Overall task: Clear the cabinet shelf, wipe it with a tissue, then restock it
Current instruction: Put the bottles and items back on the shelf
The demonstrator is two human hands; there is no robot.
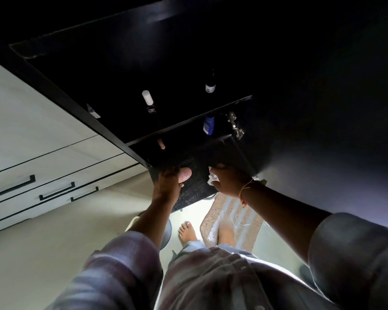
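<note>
Your left hand (168, 183) is wrapped around a small pale, rounded container (185, 174) at the front edge of the dark speckled shelf (195, 186), while your right hand (227, 181) is closed on a crumpled white tissue (212, 179) just beside it on the same surface. Further back in the dark cabinet (112, 70) you have a white-capped bottle (148, 100), a dark bottle with a pale label (210, 82), a blue bottle (208, 124) and a small orange-tipped item (161, 144), though the gloom makes it hard to tell exactly which level each rests on. Pale drawers (43, 166) with black handles sit well to your left.
</note>
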